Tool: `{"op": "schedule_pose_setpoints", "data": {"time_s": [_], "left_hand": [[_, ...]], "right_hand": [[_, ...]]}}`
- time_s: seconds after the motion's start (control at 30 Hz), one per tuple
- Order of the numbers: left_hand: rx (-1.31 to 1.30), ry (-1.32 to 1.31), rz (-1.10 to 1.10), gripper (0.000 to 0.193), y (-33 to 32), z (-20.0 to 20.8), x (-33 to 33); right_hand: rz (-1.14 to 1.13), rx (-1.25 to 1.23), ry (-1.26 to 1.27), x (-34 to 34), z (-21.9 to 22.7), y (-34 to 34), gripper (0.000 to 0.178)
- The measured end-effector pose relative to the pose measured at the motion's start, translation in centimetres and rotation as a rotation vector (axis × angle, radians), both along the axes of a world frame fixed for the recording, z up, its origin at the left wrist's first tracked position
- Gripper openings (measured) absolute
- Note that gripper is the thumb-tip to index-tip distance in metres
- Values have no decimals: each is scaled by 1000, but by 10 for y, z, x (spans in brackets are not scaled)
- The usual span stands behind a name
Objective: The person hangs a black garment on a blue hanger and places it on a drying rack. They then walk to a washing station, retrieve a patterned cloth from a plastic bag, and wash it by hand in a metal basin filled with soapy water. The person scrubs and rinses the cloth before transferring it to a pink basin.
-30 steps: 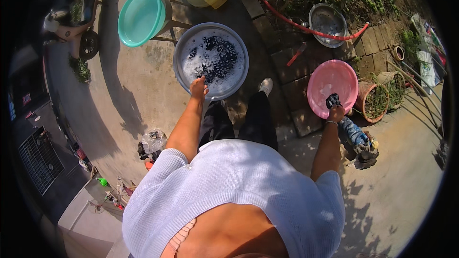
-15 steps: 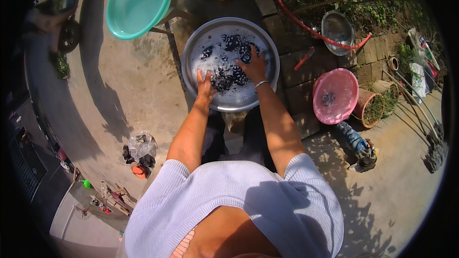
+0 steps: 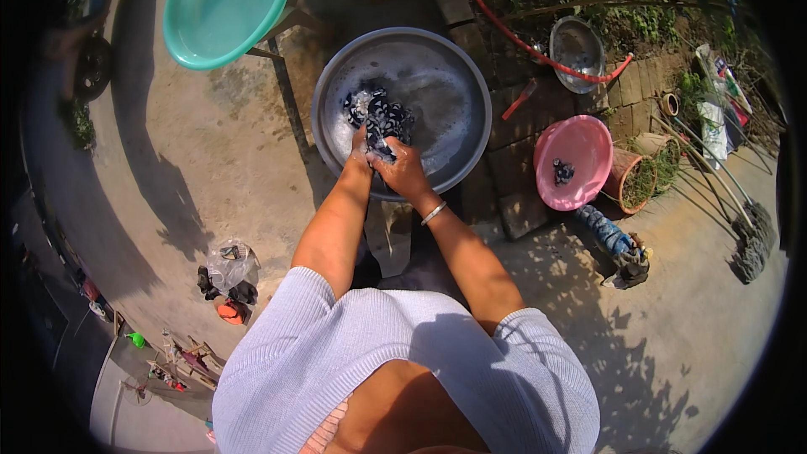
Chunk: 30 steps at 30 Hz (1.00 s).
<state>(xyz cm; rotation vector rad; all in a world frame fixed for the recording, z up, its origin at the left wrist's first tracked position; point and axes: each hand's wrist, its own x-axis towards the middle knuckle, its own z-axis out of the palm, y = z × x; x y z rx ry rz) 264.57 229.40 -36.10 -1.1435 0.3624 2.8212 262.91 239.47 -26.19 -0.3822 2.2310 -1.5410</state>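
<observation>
A wide grey metal basin (image 3: 485, 118) holds soapy water with foam along its wall. Bunched at its left side is a wet dark cloth (image 3: 387, 118) with a white pattern. My left hand (image 3: 361, 150) is closed on the near end of the cloth, close to the basin's near rim. Right beside it my right hand (image 3: 403, 171), with a bracelet on the wrist, also grips the cloth. The fingers of both hands are partly hidden by the cloth and by each other.
A turquoise tub (image 3: 181, 34) stands on a support at the far left. To the right are a pink basin (image 3: 601, 151) with a small dark cloth piece, a metal bowl (image 3: 576, 42), a red hose (image 3: 504, 17), plant pots (image 3: 632, 178) and a mop (image 3: 751, 240).
My hands, spread apart over the floating cloth before, have come together at the near left. The cloth is now gathered into a bunch, and more grey water shows on the right.
</observation>
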Motion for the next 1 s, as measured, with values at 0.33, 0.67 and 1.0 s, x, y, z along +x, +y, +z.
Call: {"op": "schedule_pose_setpoints", "data": {"time_s": [0.33, 0.67, 1.0], "left_hand": [[-861, -352, -543, 34, -7, 23, -4], [-1703, -260, -889, 62, -19, 68, 22], [-87, -374, -82, 66, -13, 8, -3]], "right_hand": [[-86, 469, 181, -57, -39, 18, 22], [-54, 838, 107, -111, -54, 27, 59], [196, 351, 45, -48, -71, -24, 38]]}}
